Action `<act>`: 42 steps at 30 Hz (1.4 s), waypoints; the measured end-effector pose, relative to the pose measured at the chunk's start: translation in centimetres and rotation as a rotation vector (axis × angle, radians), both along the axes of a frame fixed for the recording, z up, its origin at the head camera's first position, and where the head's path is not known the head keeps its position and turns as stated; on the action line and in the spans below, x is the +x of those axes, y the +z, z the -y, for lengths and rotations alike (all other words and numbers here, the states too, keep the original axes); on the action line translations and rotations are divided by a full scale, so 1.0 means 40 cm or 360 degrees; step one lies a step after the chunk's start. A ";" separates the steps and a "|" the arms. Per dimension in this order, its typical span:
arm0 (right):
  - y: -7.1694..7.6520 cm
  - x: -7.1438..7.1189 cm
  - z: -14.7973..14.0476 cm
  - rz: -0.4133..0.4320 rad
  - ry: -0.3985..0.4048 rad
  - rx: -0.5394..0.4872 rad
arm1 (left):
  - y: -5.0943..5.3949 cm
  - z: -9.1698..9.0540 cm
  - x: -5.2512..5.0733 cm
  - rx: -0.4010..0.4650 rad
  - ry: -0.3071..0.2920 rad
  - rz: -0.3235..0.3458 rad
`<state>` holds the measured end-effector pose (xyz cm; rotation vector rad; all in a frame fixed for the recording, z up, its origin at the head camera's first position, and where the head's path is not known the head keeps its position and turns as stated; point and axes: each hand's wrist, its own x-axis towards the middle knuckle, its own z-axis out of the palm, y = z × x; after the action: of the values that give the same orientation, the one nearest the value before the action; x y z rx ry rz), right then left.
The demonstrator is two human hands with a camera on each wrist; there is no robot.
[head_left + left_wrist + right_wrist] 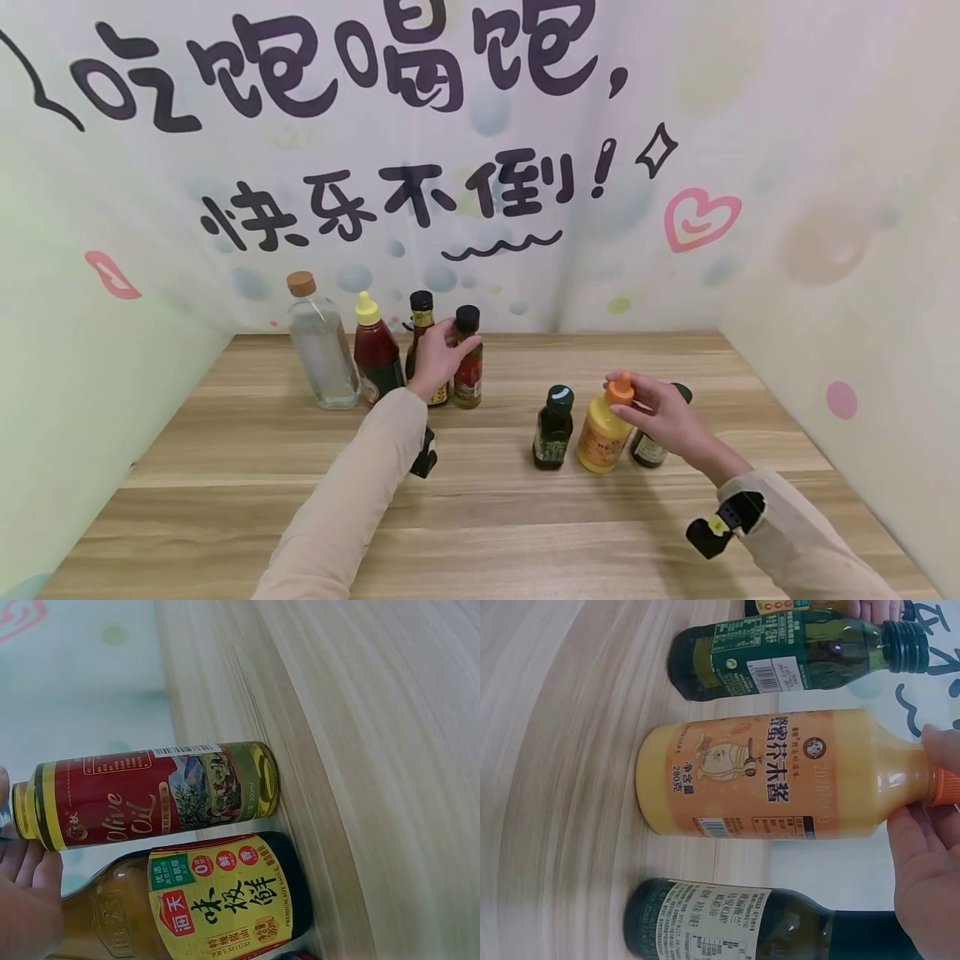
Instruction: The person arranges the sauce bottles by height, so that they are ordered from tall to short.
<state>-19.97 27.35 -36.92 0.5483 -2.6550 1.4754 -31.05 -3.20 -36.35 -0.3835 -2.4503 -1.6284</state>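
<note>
My left hand (438,354) holds the black-capped neck of a small olive oil bottle (468,379) with a red label. Right beside it, partly behind the hand, is a soy sauce bottle (202,900) with a yellow label. To the right, my right hand (660,408) pinches the orange cap of a yellow squeeze bottle of honey mustard sauce (765,776). A dark green bottle (553,429) stands left of the mustard. Another dark bottle with a pale label (712,922) stands on its right, partly covered by the right hand in the head view.
Left of the soy sauce are a red sauce bottle with a yellow nozzle (377,358) and a tall clear bottle with an orange-brown cap (322,350). All stand on a wood-grain table (480,533). A printed white backdrop (525,275) closes off the back, with pale walls on both sides.
</note>
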 end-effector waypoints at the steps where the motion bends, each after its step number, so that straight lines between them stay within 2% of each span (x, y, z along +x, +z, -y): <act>1: 0.000 0.000 0.000 0.0001 -0.0003 0.0003 | -0.001 -0.001 0.000 0.0004 0.0002 -0.0002; 12: 0.003 0.003 0.002 -0.0018 -0.0005 -0.0012 | -0.008 -0.001 -0.003 0.0029 0.0019 -0.0017; 17: 0.008 0.005 0.005 -0.0065 -0.0019 0.0001 | -0.009 0.002 -0.003 0.0034 -0.0015 -0.0005; 21: 0.015 0.004 0.009 -0.0033 -0.0030 -0.0001 | -0.007 0.005 -0.002 0.0022 -0.0019 0.0006; 27: 0.032 0.003 0.018 0.0022 -0.0021 -0.0027 | -0.003 0.005 -0.003 0.0000 -0.0020 -0.0004; 33: 0.051 0.004 0.027 0.0060 -0.0067 0.0011 | -0.004 0.002 0.000 -0.0004 -0.0018 -0.0007; 42: 0.084 -0.016 0.033 -0.0036 -0.0068 0.0047 | 0.004 0.010 0.004 -0.0028 -0.0056 -0.0028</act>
<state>-20.60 26.02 -33.55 0.5034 -2.6580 1.4128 -30.87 -3.58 -36.21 -0.4437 -2.4602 -1.6112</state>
